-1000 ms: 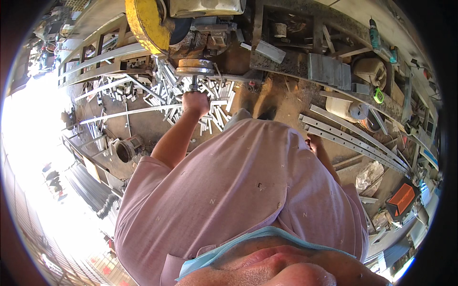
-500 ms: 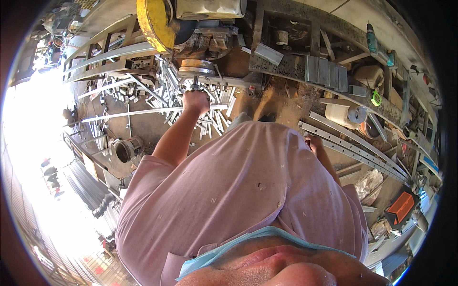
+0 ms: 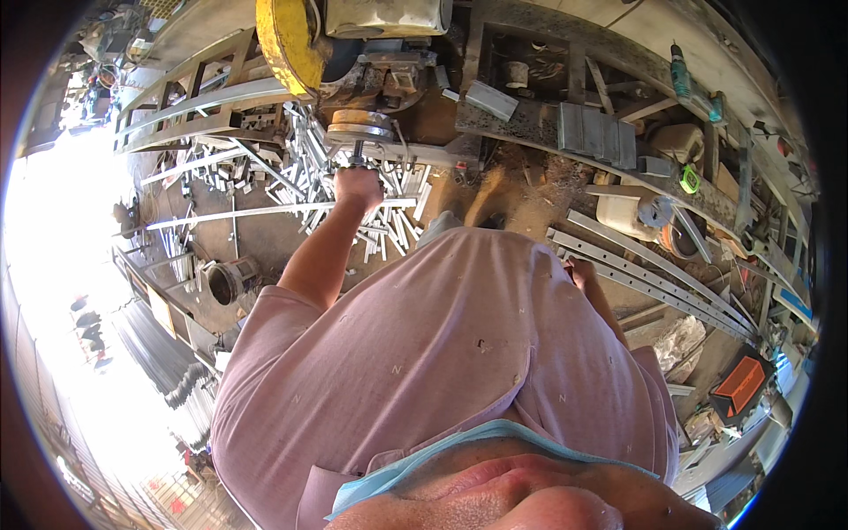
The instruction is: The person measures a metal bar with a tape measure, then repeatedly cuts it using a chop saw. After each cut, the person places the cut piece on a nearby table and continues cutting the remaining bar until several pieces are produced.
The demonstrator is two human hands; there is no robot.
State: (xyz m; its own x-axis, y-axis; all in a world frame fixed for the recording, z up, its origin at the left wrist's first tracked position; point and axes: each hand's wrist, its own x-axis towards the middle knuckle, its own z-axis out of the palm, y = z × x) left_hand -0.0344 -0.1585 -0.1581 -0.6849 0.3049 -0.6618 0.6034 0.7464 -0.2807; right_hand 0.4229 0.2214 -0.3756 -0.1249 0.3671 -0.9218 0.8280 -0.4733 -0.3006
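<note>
My left hand (image 3: pixel 358 187) is closed round the handle of a round metal handwheel (image 3: pixel 360 132) at the front of a cut-off saw. The saw's yellow blade guard (image 3: pixel 284 44) stands just beyond it, with a dark disc partly showing behind the guard. My right hand (image 3: pixel 579 272) hangs low beside my body, close to the ends of some long metal bars with holes (image 3: pixel 636 272). Its fingers are small and partly hidden, so whether it holds anything is unclear.
Many short cut metal pieces (image 3: pixel 389 231) are heaped on the floor below the saw. On the bench at right lie grey metal blocks (image 3: pixel 596 134), a green tape measure (image 3: pixel 690 180) and a teal drill (image 3: pixel 679 72). A bucket (image 3: pixel 231 279) lies tipped at left.
The whole view has shifted slightly, with the bench things a little further left. My left hand stays on the handwheel's handle, and my right hand remains low by my side.
</note>
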